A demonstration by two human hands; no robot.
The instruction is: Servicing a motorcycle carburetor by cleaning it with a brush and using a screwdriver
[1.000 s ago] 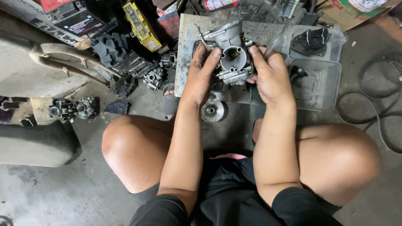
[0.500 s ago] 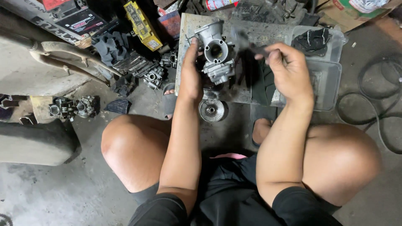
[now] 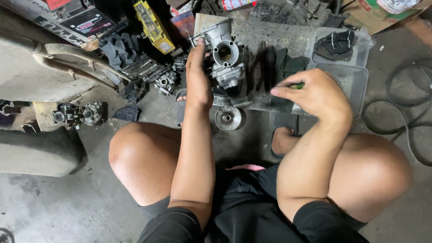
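My left hand grips a grey metal carburetor by its left side and holds it upright over a dirty grey board. Its round bore faces the camera. My right hand is to the right of the carburetor and clear of it, closed on a thin tool with a green handle, whose shaft points left toward the carburetor's base. Dark pliers lie on the board between the two hands.
A round metal disc lies on the floor below the board. Clear plastic trays sit at right, one holding a black part. Another carburetor, a yellow box and black parts are at left. A rubber belt lies far right.
My left hand has raised and turned the carburetor. My right hand let go of it, moved right and now holds the green-handled tool.
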